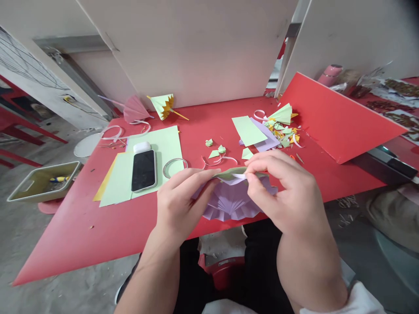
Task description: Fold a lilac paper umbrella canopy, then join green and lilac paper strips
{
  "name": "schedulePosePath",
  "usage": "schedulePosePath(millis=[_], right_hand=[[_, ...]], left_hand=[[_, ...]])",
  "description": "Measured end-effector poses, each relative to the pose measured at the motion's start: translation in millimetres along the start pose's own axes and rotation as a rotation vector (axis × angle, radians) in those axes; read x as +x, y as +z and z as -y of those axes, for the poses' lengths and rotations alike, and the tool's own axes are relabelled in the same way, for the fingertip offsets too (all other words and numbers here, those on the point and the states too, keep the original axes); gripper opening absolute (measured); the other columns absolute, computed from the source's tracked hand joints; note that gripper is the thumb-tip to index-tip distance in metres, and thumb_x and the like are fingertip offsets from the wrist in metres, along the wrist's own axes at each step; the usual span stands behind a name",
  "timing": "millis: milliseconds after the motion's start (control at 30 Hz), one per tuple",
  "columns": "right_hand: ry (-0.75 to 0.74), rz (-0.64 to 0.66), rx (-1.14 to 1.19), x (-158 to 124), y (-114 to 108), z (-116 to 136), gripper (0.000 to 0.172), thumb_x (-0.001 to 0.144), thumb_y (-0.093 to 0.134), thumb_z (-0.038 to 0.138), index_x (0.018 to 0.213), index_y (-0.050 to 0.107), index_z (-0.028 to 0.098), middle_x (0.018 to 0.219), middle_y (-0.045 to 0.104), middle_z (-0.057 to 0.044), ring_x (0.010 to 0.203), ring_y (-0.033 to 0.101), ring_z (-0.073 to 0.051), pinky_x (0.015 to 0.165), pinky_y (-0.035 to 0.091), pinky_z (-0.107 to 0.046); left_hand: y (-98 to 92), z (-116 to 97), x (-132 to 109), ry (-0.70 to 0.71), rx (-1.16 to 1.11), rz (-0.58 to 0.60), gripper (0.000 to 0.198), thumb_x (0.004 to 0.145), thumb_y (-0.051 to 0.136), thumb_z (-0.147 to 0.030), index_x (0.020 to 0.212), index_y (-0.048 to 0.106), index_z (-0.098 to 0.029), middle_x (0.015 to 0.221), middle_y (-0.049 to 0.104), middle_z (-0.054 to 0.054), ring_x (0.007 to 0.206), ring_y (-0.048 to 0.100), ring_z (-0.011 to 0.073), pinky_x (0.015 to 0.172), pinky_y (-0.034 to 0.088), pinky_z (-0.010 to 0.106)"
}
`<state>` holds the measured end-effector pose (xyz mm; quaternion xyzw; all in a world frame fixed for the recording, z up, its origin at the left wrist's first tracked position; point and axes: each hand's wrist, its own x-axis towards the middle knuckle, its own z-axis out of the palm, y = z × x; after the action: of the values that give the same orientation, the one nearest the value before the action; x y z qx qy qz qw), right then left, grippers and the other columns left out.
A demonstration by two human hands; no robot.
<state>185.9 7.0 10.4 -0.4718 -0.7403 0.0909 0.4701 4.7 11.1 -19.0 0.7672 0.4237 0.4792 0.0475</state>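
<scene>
Between my two hands, over the table's near edge, is a pleated paper fan [231,201], purple on the face toward me with green paper along its top. My left hand [183,194] pinches its left side between thumb and fingers. At the top edge my right hand [283,187] is closed in a pinch on a small white strip [238,176] lying against the fan. Where the strip ends is hidden by the fingers. Just beyond the hands lie green paper scraps [214,153] and curled pale strips [229,158].
On the red table [75,222] lie a phone [144,170], green sheets [170,139], a tape roll [175,162], and small paper umbrellas [162,104]. A scrap pile [286,133] lies right, near a slanted red board [337,117]. A bin [44,179] stands at left.
</scene>
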Motion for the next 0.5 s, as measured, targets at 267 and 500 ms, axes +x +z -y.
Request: schedulePosePath(millis=[267,500], right_hand=[[-0.031,0.068,-0.015,-0.8,3.2,2.6,0.009,0.076,0.054,0.01,0.073,0.056,0.018,0.08,0.062,-0.002,0.079,0.056,-0.014,0.075,0.046,-0.03],[-0.04,0.095,-0.009,-2.2,5.6,5.2,0.009,0.077,0.054,0.01,0.073,0.056,0.018,0.077,0.061,-0.001,0.077,0.054,-0.015,0.074,0.045,-0.032]], left_hand=[[1.4,-3.9,2.6,-0.046,0.062,-0.012,0.015,0.078,0.059,-0.01,0.09,0.065,-0.017,0.072,0.066,-0.001,0.064,0.058,0.0091,0.06,0.046,0.022],[0.9,-4.1,3.3,-0.008,0.067,-0.038,0.017,0.079,0.057,-0.009,0.09,0.065,-0.018,0.073,0.067,-0.001,0.062,0.057,0.009,0.058,0.044,0.023]])
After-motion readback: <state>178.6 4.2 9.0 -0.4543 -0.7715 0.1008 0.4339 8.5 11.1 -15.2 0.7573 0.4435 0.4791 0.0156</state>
